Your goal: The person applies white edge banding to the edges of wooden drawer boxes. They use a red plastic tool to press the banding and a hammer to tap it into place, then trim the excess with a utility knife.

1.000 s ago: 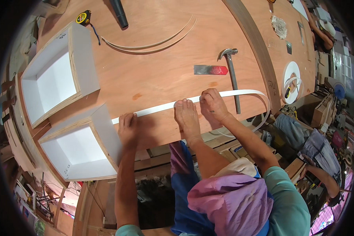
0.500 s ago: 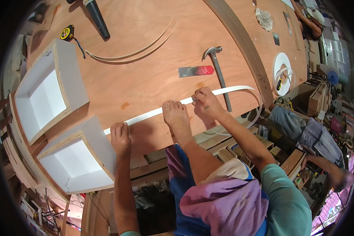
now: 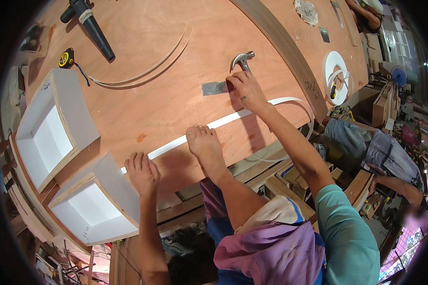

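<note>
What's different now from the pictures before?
The right hand let go of the white strip and moved up, away from the body, to the metal plate by the hammer. It now covers the plate's red end; whether it grips it, I can't tell. The left hand and the bare foot stayed on the strip.

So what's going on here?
The person's left hand rests on a white strip beside an open box, and a bare foot is on the strip further right. The right hand is across a hammer, at one end of a flat metal blade; whether it grips it is unclear. The strip lies along the wooden worktop and loops past its edge.
</note>
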Tool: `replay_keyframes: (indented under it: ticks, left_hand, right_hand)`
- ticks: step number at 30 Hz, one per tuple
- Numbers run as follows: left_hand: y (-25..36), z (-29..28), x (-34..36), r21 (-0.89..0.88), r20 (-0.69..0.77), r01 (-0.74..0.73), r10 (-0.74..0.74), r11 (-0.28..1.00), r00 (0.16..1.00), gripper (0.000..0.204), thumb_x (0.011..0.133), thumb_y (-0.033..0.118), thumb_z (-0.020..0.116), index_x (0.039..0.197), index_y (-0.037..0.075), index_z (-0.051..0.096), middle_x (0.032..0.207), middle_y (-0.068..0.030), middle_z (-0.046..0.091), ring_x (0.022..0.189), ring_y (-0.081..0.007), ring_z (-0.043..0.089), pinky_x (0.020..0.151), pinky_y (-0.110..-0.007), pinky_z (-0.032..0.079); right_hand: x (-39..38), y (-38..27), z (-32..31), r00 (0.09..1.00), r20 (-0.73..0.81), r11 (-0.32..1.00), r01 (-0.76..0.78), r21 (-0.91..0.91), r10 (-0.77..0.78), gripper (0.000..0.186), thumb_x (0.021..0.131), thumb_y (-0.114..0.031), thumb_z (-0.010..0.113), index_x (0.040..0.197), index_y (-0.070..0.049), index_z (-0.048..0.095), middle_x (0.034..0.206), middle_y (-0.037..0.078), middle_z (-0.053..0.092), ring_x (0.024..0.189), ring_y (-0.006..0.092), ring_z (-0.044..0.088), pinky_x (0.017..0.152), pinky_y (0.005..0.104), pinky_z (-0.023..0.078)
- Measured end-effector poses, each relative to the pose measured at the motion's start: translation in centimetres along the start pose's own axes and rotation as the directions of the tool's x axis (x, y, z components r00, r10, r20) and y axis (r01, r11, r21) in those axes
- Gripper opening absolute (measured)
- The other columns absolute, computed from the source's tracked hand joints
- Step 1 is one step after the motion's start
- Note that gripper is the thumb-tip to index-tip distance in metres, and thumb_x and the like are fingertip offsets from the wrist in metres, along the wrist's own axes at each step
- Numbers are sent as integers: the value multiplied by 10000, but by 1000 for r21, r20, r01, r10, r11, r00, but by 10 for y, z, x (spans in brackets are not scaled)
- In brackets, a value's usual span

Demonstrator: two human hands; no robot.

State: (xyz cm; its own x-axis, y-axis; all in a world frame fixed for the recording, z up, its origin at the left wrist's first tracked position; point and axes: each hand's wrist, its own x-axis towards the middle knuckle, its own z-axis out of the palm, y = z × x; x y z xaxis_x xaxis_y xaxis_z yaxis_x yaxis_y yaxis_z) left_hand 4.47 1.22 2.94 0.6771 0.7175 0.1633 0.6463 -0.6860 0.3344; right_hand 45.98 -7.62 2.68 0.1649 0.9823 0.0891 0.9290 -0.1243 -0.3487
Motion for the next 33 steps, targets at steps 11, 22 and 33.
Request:
replay_keyframes:
  ticks: [11,22,33]
  left_hand:
    - [159,85,84,-141,388,-250,285,958,876,232,773,127,616,976,31,671,983,-72,593,959,-232,560,822,-361,444]
    - [169,92,83,-151,299,-203,240,967,924,211,785,127,604,955,42,696,958,-47,583,940,-218,552,786,-372,435]
    - [168,96,81,-132,301,-198,230,971,925,221,794,130,600,974,52,702,973,-39,584,954,-212,548,798,-364,433]
  right_hand:
    - [17,-22,-63,945,284,959,-216,181,159,124,842,-74,674,948,-14,653,818,145,624,770,338,620,689,388,497]
    - [-54,-67,-107,747,511,802,-573,170,425,189,839,-55,527,942,29,661,797,260,650,753,440,633,685,467,498]
    - [-32,-81,-83,718,578,868,-496,34,388,202,771,-79,523,796,69,659,766,304,633,769,453,640,722,481,511]
